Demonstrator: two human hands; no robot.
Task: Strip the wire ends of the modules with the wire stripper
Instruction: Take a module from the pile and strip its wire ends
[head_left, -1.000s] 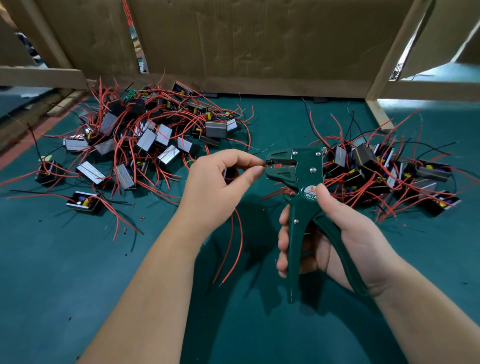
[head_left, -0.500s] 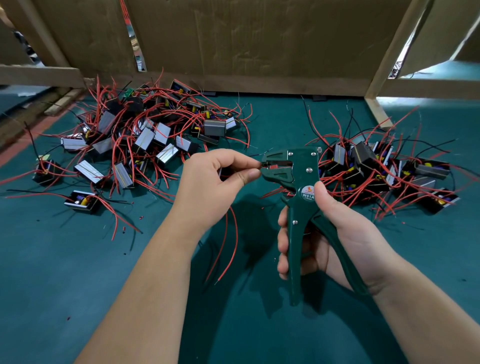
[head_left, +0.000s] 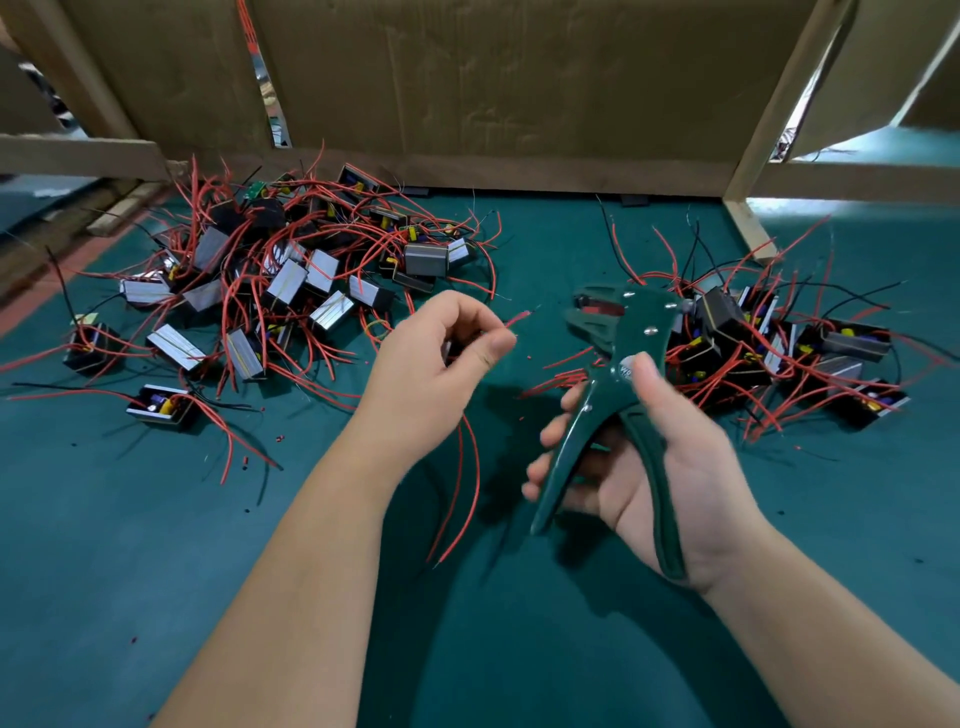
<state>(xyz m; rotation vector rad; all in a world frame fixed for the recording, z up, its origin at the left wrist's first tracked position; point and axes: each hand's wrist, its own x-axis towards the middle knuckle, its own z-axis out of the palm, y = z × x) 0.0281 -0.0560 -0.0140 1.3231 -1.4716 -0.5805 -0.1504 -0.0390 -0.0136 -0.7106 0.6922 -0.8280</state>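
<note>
Left hand (head_left: 436, 358) pinches red wire (head_left: 518, 318); right hand (head_left: 654, 457) (blurred) grips wire stripper (head_left: 623, 332).

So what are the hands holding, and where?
Left hand pinches a thin red wire near its tip; right hand grips the green wire stripper by its handles.

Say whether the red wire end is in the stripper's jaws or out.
Out. The wire end, pinched by the left hand, points at the wire stripper in the right hand, with bare mat between them.

Dark green wire stripper (head_left: 618, 364), red wires (head_left: 470, 499), teal table (head_left: 130, 545).
</note>
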